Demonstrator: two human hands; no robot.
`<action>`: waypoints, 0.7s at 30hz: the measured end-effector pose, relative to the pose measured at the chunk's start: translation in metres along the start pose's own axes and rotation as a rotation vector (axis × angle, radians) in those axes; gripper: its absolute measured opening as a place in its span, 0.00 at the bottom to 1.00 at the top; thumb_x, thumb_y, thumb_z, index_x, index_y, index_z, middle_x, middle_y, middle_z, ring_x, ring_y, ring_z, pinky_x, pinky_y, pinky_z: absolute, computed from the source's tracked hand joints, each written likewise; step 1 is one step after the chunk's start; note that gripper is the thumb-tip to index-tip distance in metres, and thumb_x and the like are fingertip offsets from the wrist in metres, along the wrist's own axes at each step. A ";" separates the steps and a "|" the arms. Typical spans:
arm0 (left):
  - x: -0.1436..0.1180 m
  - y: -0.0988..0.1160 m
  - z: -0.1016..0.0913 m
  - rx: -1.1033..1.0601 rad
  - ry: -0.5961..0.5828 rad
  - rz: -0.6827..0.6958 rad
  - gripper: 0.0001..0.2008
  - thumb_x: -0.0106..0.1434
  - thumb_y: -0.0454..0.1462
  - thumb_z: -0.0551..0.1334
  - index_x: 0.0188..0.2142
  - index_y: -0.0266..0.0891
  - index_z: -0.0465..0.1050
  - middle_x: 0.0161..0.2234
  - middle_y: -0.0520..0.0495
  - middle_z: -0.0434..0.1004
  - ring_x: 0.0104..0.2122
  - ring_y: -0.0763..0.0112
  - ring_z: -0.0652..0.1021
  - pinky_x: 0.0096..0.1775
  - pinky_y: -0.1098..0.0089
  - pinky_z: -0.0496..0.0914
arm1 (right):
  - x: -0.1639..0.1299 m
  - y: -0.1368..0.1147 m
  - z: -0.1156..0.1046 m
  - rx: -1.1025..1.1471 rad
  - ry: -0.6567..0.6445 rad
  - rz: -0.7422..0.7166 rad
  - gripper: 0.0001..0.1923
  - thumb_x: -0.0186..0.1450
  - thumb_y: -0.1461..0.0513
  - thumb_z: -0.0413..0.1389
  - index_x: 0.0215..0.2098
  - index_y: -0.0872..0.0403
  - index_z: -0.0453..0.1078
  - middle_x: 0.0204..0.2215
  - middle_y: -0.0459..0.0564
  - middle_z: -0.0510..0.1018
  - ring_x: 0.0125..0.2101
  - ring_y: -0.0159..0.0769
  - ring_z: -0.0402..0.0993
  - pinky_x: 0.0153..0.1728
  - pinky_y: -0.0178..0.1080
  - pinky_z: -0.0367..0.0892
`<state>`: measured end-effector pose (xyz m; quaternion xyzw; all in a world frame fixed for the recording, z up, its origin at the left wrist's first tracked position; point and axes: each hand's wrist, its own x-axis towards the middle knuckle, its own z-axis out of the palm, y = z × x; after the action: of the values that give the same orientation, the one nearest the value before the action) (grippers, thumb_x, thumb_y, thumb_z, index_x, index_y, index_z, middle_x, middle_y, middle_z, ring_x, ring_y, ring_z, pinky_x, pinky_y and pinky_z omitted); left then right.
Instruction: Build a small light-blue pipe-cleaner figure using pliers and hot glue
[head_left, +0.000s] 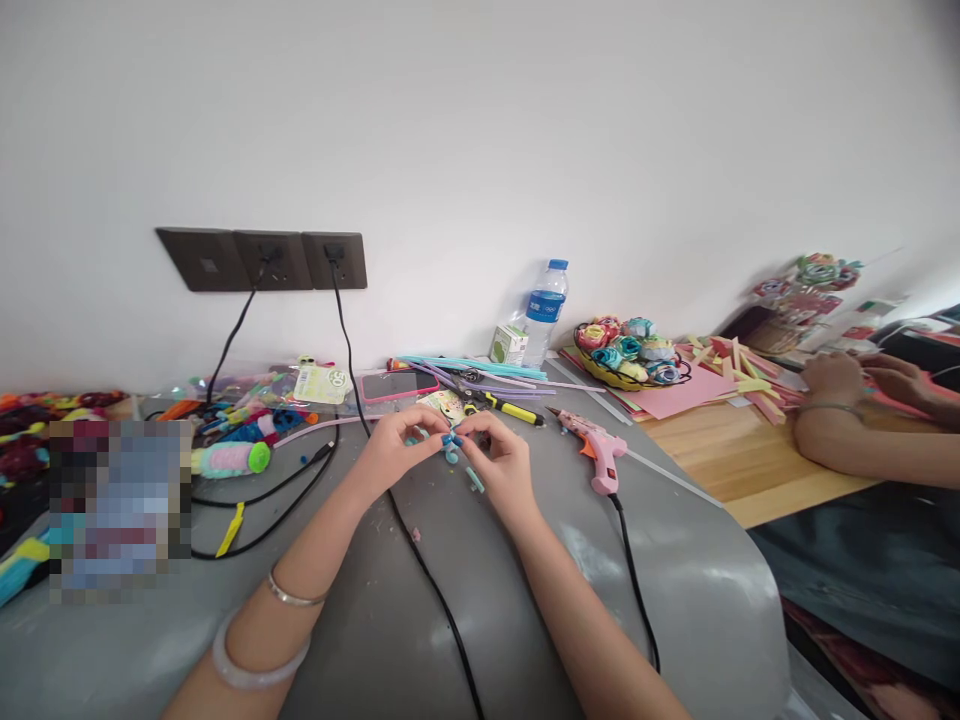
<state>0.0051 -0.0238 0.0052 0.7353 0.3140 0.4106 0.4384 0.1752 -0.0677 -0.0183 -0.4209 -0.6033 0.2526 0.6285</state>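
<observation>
The blue straw piece [451, 447] sat pinched between my left hand [395, 446] and right hand [501, 457] at frame centre above the bench [465, 600], its tail slanting lower right under my right hand, the nearer one.

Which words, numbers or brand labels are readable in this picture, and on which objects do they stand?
"50": on the round green-and-white tag lying by the pink-cased phone.
Water bottle: blue label with white print, too small to read.
Small green-and-white carton: print too blurred to read.
Printed card behind the hands: unreadable.
No other text is legible.
</observation>
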 end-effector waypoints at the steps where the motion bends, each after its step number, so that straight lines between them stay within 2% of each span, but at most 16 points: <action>1: 0.000 0.000 0.000 0.020 0.008 -0.002 0.06 0.61 0.39 0.64 0.33 0.38 0.77 0.38 0.45 0.80 0.40 0.65 0.78 0.41 0.66 0.71 | 0.000 0.001 0.000 -0.004 -0.007 0.000 0.03 0.64 0.60 0.61 0.32 0.51 0.75 0.31 0.49 0.80 0.34 0.39 0.74 0.37 0.41 0.68; 10: 0.000 -0.001 0.005 0.166 0.060 -0.005 0.05 0.61 0.37 0.62 0.32 0.39 0.77 0.38 0.46 0.80 0.38 0.67 0.78 0.35 0.69 0.68 | -0.006 0.007 0.001 -0.091 0.005 -0.064 0.06 0.66 0.64 0.57 0.35 0.50 0.77 0.33 0.50 0.81 0.36 0.40 0.75 0.39 0.42 0.67; 16: -0.001 -0.001 0.008 0.117 0.057 -0.009 0.06 0.59 0.36 0.61 0.32 0.38 0.77 0.38 0.45 0.79 0.37 0.68 0.77 0.33 0.71 0.68 | -0.007 0.006 0.002 -0.131 0.036 -0.096 0.04 0.66 0.63 0.59 0.34 0.50 0.76 0.32 0.49 0.81 0.34 0.39 0.74 0.40 0.42 0.66; 21: -0.001 0.002 0.008 0.156 0.055 0.020 0.06 0.59 0.35 0.61 0.31 0.38 0.77 0.37 0.45 0.79 0.35 0.69 0.77 0.30 0.72 0.67 | -0.008 0.007 0.003 -0.181 0.042 -0.095 0.04 0.66 0.62 0.58 0.33 0.50 0.75 0.31 0.48 0.80 0.33 0.39 0.73 0.38 0.43 0.65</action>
<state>0.0119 -0.0282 0.0048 0.7587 0.3496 0.4094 0.3669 0.1729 -0.0703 -0.0285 -0.4520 -0.6297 0.1579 0.6118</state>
